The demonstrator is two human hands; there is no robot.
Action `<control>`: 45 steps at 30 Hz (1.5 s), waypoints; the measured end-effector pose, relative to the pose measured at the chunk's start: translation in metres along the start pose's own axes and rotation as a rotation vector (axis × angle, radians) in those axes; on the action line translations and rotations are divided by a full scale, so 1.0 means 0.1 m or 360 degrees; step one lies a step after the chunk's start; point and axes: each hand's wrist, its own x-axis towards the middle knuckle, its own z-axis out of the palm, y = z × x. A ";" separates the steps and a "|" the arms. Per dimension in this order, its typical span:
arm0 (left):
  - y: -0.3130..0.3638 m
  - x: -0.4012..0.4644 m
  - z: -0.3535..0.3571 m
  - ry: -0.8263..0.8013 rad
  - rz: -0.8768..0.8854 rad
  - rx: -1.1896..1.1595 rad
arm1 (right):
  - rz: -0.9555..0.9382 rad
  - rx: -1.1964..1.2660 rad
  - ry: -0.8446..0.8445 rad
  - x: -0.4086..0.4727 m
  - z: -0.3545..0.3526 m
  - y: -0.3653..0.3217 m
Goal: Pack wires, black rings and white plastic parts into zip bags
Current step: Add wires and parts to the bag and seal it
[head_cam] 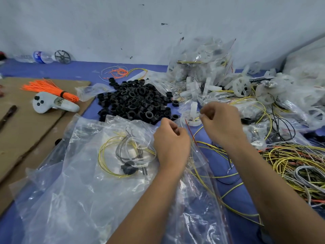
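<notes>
My left hand (171, 140) and my right hand (219, 122) each pinch the top edge of a small clear zip bag (190, 117) with a red zip line, held between them above the blue table (73, 70). A white plastic wheel part (193, 114) shows through the bag. Behind my hands lies a heap of black rings (135, 101). A tangle of yellow, grey and orange wires (295, 164) lies at the right. Under my left forearm lies a filled bag (123, 155) with coiled wires and a black ring.
A pile of packed bags (202, 60) stands at the back by the wall. Loose white wheel parts (242, 86) lie at the right. On cardboard (21, 124) at the left are an orange tie bundle (51, 88) and a grey controller (52, 103). Empty bags (70, 199) cover the front.
</notes>
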 end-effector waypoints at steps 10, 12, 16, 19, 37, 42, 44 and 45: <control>0.02 -0.05 -0.01 -0.0070 0.0109 0.0132 | 0.0072 -0.1097 -0.0364 0.68 0.25 0.34; 0.03 -0.05 0.00 -0.0071 0.0096 0.0109 | 0.0092 -0.1102 -0.0474 0.75 0.30 0.37; 0.02 -0.05 0.02 -0.0090 0.0110 0.0067 | 0.0166 -0.0867 -0.0368 0.95 0.20 0.33; 0.01 -0.05 0.04 -0.0098 0.0146 0.0078 | 0.0120 -0.0877 -0.0259 1.03 0.14 0.32; -0.02 -0.03 0.07 -0.0132 0.0105 0.0055 | 0.0054 -0.0615 -0.0393 1.08 -0.03 0.50; -0.01 -0.05 0.07 -0.0168 0.0193 0.0055 | 0.0073 -0.0722 -0.0357 1.05 0.01 0.51; 0.00 -0.06 0.08 -0.0221 0.0300 0.0066 | 0.0060 -0.0837 -0.0393 1.03 0.06 0.52; 0.00 -0.06 0.09 -0.0259 0.0347 0.0062 | 0.0036 -0.0936 -0.0400 1.03 0.08 0.54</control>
